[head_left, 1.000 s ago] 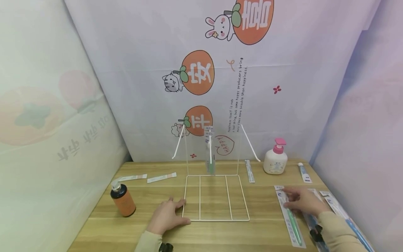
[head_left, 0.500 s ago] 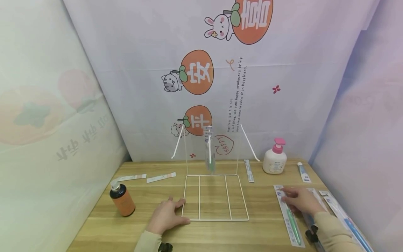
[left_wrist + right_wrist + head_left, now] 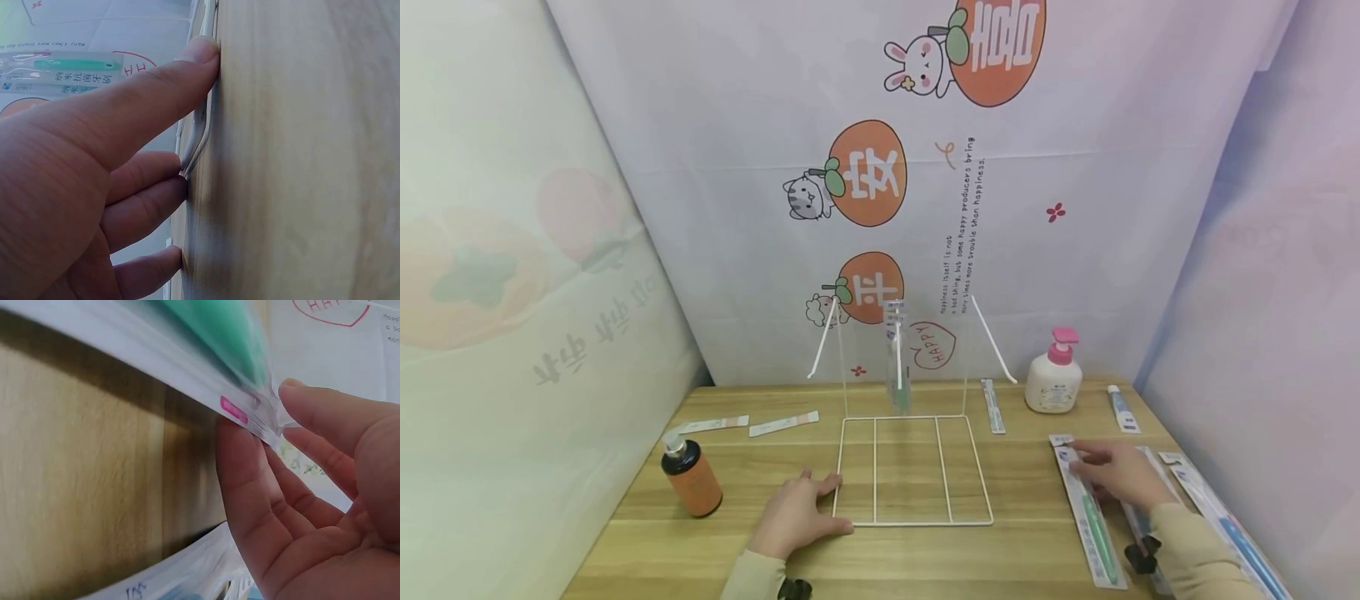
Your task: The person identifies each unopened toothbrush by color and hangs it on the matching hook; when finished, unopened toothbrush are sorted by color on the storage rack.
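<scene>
a long clear packet holding a green toothbrush (image 3: 1093,517) lies flat at the counter's (image 3: 760,550) four o'clock side, its far end lifted slightly, while the white wire rack (image 3: 914,471) stands at centre.

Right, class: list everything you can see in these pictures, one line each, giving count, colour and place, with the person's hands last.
Wire rack: one, white, table centre, a packaged toothbrush hanging on its upright part.
Pump bottle: one, orange-brown, front left.
Sachets: two, white with an orange end, back left.
Soap dispenser: one, white with pink pump, back right.
Slim packet: one, white, right of the rack.
Small tube: one, white and blue, far right.
Green toothbrush pack: one, front right; more packs lie beside it.
Table: one, light wood.
Left hand: on the rack's front left corner.
Right hand: pinching the green toothbrush pack's top end.
</scene>
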`<state>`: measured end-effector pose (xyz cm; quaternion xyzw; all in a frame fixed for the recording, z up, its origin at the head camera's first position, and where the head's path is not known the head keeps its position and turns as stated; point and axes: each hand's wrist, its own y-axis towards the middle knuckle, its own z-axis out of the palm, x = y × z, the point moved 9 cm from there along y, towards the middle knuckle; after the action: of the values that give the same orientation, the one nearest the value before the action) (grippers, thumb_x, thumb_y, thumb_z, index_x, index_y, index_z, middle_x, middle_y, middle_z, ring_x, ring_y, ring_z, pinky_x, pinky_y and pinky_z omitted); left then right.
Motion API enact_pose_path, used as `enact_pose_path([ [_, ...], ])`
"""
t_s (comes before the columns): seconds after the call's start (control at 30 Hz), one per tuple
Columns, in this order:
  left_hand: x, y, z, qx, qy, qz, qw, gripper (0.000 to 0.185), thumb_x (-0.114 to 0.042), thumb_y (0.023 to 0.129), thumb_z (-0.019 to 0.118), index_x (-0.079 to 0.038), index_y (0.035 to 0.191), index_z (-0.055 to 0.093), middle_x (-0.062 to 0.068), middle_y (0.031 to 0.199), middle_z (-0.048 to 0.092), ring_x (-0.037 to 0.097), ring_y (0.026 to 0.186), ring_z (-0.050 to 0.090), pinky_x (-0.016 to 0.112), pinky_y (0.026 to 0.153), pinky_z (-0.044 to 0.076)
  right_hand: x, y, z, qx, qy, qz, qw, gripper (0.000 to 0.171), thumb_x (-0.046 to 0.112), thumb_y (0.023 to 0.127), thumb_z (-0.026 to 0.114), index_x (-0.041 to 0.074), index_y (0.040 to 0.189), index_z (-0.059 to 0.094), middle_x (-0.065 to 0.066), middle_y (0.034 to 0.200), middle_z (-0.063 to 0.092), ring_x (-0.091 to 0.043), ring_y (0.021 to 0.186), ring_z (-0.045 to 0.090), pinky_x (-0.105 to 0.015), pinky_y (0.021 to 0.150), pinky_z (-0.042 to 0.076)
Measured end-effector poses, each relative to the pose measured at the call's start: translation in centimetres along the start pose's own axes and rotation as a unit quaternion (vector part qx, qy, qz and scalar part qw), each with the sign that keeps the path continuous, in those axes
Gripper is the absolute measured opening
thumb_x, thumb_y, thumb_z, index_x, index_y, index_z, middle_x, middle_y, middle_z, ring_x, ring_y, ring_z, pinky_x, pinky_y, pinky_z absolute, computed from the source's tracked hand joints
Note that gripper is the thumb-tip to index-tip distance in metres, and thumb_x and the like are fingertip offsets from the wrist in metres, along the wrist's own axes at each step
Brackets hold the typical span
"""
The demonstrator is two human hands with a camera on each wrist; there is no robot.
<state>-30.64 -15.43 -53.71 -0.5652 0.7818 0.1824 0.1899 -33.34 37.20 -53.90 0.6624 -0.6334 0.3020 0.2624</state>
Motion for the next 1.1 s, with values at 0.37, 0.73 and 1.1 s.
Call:
enact_pose_path([
  [0.37,0.3,-0.1,0.3,0.000,0.002,0.001,1.0000,0.084,-0.059,0.072,0.096,-0.015,0.140,0.074,0.018,0.141,0.070,0.062,0.133,0.055,0.073,0.101,0.050,5.1,-0.8,0.0,-0.056,0.003,-0.067,0.996,0.053,0.030,0.096,0.085,0.006,0.141,0.071,-0.026,0.122,0.074,-0.038,0.102,0.076,-0.030,0.066,0.064],
  [0.73,0.3,-0.1,0.1,-0.004,0.005,0.006,1.0000,0.083,-0.057,0.073,0.096,-0.013,0.141,0.074,0.015,0.139,0.072,0.056,0.138,0.054,0.070,0.103,0.052,15.3,-2.0,1.7,-0.079,0.091,-0.149,0.981,0.049,0.024,0.096,0.085,0.011,0.141,0.073,-0.015,0.110,0.077,-0.016,0.074,0.071,-0.033,0.061,0.063],
  [1.1,0.2,0.1,0.2,-0.003,0.003,0.010,0.9999,0.085,-0.058,0.072,0.097,-0.014,0.141,0.074,0.018,0.140,0.070,0.057,0.137,0.055,0.068,0.103,0.052,26.9,-6.3,3.0,-0.129,0.122,-0.314,0.933,0.040,0.006,0.092,0.087,0.012,0.131,0.079,-0.003,0.097,0.077,-0.012,0.073,0.073,-0.030,0.058,0.062],
])
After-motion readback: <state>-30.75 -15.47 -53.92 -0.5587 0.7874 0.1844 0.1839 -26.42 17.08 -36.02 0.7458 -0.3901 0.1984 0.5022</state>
